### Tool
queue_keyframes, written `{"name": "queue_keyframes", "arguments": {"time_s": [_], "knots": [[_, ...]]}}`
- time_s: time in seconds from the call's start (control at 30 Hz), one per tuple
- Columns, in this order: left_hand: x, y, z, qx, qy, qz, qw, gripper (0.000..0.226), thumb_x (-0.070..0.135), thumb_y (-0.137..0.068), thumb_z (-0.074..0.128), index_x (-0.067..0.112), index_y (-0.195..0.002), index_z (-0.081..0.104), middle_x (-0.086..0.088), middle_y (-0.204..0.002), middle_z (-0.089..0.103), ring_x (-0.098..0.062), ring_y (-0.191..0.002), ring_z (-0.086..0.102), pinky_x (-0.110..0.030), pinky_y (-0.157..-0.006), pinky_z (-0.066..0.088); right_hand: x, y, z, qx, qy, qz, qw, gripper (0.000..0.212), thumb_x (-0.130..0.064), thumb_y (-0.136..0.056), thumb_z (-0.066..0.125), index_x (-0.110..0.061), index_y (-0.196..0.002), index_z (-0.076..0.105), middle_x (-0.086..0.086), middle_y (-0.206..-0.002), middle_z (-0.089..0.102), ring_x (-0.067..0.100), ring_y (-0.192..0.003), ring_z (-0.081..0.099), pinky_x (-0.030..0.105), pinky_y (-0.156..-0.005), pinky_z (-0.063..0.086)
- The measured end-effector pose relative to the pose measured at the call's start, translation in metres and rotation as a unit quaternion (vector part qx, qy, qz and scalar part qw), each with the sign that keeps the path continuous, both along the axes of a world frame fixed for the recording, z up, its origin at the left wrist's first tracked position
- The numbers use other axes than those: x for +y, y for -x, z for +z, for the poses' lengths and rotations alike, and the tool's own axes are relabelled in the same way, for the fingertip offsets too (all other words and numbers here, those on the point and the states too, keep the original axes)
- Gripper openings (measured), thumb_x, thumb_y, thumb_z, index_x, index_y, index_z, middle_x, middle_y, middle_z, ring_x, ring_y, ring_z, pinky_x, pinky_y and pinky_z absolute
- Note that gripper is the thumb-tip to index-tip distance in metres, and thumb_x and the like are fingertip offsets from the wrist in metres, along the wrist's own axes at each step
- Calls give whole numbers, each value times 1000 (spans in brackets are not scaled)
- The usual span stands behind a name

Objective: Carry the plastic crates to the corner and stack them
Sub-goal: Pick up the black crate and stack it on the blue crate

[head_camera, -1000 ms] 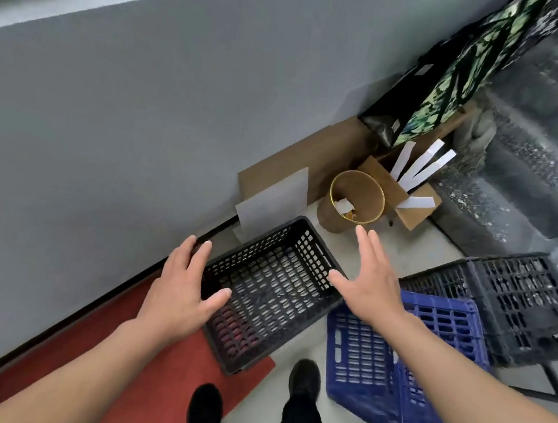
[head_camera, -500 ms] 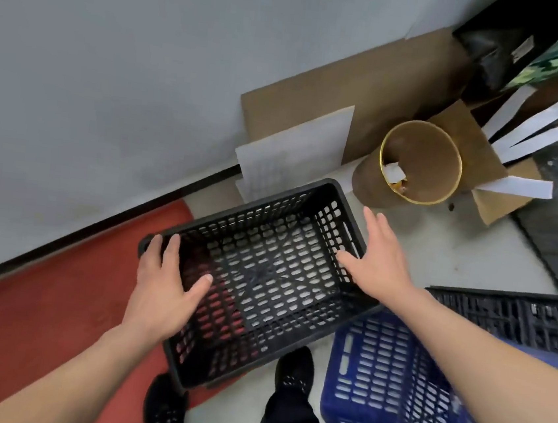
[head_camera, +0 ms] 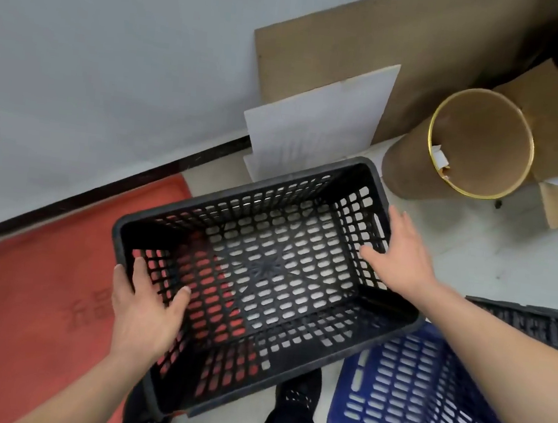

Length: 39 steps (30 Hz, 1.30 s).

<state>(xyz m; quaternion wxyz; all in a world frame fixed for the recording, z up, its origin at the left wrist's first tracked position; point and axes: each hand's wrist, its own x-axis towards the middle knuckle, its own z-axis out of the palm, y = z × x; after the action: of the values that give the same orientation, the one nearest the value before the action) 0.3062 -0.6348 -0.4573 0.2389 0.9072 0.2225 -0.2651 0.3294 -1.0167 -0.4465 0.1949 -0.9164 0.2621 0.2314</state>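
Black crate (head_camera: 264, 271) lying eight-to-two o'clock; left hand (head_camera: 146, 311) at its eight end, right hand (head_camera: 400, 255) at two, both straight-fingered, gripping nothing.

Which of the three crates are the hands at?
The black crate in the middle: left hand and right hand are at its short ends. No hand is on the blue crate or the dark crate.

Pale floor (head_camera: 473, 252) with red mat (head_camera: 20, 304), black crate (head_camera: 249, 186), blue crate (head_camera: 423, 398), cardboard tube (head_camera: 406, 162)
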Motion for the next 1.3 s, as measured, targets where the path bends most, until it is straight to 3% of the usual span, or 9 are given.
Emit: {"name": "queue_keyframes", "arguments": {"time_s": [0.2, 0.3, 0.43, 0.53, 0.7, 0.83, 1.0, 1.13, 1.3], "knots": [[-10, -1, -9, 14, -31, 9, 999, 96, 45, -87, 67, 16, -159, 10, -10, -166, -7, -47, -147, 14, -59, -112, 31, 8, -6, -30, 58, 23, -31, 998, 111, -55, -77, 74, -24, -162, 10, 9, -164, 23, 35, -145, 33, 56, -113, 37], [-5, -3, -11, 23, -41, 13, 999, 98, 41, -87, 68, 17, -159, 6, -11, -165, -5, -51, -141, 24, -59, -108, 35, 5, -10, -32, 58, 8, -51, 997, 113, -52, -76, 77, -26, -162, 10, 12, -160, 29, 37, -142, 35, 55, -112, 38], [9, -12, -15, 34, -37, 106, 993, 95, 34, -85, 68, 11, -155, 8, -32, -143, 44, -53, -119, 53, -55, -101, 45, -6, -23, -28, 11, -28, -144, 989, 97, -62, -54, 68, -21, -139, 45, 13, -125, 61, 36, -115, 58, 51, -98, 52], [19, -16, -6, 23, -42, 138, 989, 78, 33, -79, 67, 8, -143, 29, -28, -124, 60, -51, -106, 60, -57, -92, 51, -2, -23, -15, -36, -20, -162, 986, 60, -52, -63, 68, -28, -118, 61, 8, -107, 62, 32, -100, 62, 48, -91, 55], [41, -14, 46, -18, -42, 184, 982, 46, 23, -78, 69, 7, -118, 49, -24, -113, 65, -47, -99, 64, -54, -89, 53, 18, -21, 39, -87, -23, -200, 976, 43, -46, -70, 62, -27, -107, 69, 5, -100, 67, 30, -89, 64, 44, -83, 57], [62, -14, 103, -39, -35, 185, 981, 54, 26, -77, 69, 11, -124, 48, -21, -118, 63, -47, -103, 62, -54, -90, 53, 35, -17, 99, -110, -22, -183, 977, 27, -32, -81, 67, -23, -107, 71, 4, -96, 69, 32, -88, 64, 40, -77, 54], [88, -11, 175, -57, -23, 167, 984, 56, 34, -73, 66, 16, -122, 48, -17, -116, 63, -44, -100, 63, -54, -87, 54, 60, -13, 176, -121, -16, -170, 978, 35, -38, -81, 65, -25, -113, 69, 2, -103, 70, 29, -96, 65, 45, -85, 57], [110, -9, 224, -63, -22, 168, 984, 59, 35, -74, 66, 13, -125, 47, -18, -116, 63, -44, -101, 63, -53, -87, 54, 76, -15, 230, -129, 1, -154, 980, 18, -35, -84, 64, -27, -100, 65, 0, -97, 69, 30, -95, 62, 43, -83, 52], [135, -3, 276, -69, -29, 188, 979, 65, 36, -78, 64, 11, -135, 47, -18, -126, 61, -44, -110, 61, -52, -92, 52, 94, -19, 280, -136, 17, -119, 984, 31, -35, -83, 62, -24, -111, 70, 2, -103, 73, 33, -98, 64, 44, -86, 54]]}}
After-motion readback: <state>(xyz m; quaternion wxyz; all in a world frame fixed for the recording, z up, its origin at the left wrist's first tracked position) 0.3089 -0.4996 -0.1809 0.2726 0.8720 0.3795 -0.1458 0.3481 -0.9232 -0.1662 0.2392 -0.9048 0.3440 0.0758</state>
